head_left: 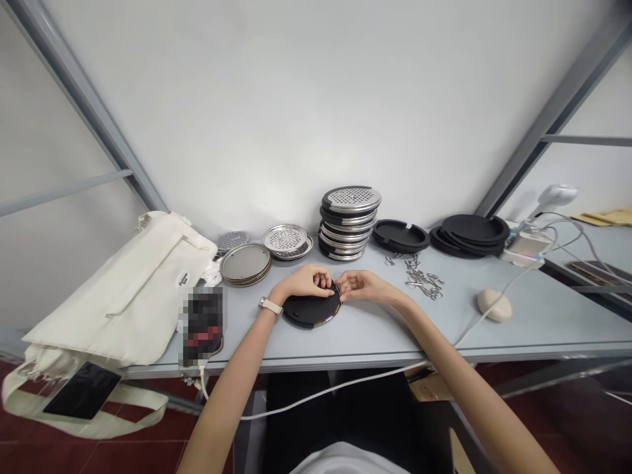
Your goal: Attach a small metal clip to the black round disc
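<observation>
A round black disc [310, 309] lies flat on the grey table [375, 329] in front of me. My left hand [306, 282], a watch on its wrist, is curled over the disc's far edge with fingers closed on it. My right hand [359, 286] meets it at the disc's upper right rim, fingers pinched on a small metal piece I cannot make out clearly. Both hands touch at the rim.
Behind stand a stack of black-rimmed perforated metal discs [348, 224], loose metal plates [245, 263], perforated plates [287, 241], black rings [399, 235] and black lids [471, 232]. Metal clips [422, 276] lie right. A cream bag [133, 289] fills the left; a beige lump [494, 305] and white cable [345, 385] lie right.
</observation>
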`<state>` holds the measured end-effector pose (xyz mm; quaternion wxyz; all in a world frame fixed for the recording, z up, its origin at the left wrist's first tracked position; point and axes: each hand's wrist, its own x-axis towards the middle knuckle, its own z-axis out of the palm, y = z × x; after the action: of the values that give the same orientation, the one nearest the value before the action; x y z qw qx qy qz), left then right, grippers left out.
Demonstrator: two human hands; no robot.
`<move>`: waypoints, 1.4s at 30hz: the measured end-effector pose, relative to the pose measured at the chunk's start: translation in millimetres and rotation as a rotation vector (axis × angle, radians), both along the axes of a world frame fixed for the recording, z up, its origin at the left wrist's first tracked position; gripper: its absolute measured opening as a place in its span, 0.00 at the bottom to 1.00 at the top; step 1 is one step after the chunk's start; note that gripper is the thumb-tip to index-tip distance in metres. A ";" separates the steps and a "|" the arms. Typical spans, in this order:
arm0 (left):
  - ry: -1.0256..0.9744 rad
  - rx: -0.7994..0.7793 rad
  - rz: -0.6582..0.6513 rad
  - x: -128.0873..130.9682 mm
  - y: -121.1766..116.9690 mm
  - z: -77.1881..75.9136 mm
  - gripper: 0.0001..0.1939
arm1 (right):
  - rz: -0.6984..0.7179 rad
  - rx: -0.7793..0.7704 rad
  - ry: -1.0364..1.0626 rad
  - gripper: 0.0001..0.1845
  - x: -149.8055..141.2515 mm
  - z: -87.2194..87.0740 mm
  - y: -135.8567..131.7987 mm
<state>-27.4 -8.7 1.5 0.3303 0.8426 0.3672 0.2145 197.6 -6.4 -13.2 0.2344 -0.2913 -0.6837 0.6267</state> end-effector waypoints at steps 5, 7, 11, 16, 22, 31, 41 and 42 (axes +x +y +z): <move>-0.028 -0.009 -0.005 0.2 0.8 -2.0 0.10 | -0.009 0.026 -0.020 0.27 0.3 0.1 -0.2; -0.035 -0.006 -0.007 -0.2 0.6 -2.3 0.10 | 0.008 0.017 -0.014 0.28 1.0 0.6 -1.0; -0.025 -0.018 0.001 -0.3 -0.6 -1.1 0.10 | 0.049 0.020 -0.021 0.31 2.7 1.2 -1.7; -0.019 -0.021 -0.001 0.3 -0.9 0.5 0.10 | 0.034 0.046 -0.039 0.30 3.2 1.7 -1.0; -0.006 -0.018 0.002 0.3 -0.7 0.2 0.09 | 0.008 0.078 -0.054 0.29 3.0 2.4 -1.6; -0.034 -0.002 -0.013 0.3 -1.6 -0.1 0.10 | -0.011 0.042 -0.021 0.28 1.9 1.0 -1.3; -0.025 0.013 0.000 1.1 -0.5 -1.5 0.10 | -0.016 0.059 -0.021 0.25 1.6 -0.3 -1.0; -0.023 0.012 0.001 1.2 -0.5 -1.7 0.10 | -0.013 0.057 -0.018 0.25 1.6 -0.3 -1.1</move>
<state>-26.2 -9.2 -0.2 0.3294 0.8420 0.3623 0.2266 199.2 -7.5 -13.5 0.2407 -0.2947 -0.7013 0.6029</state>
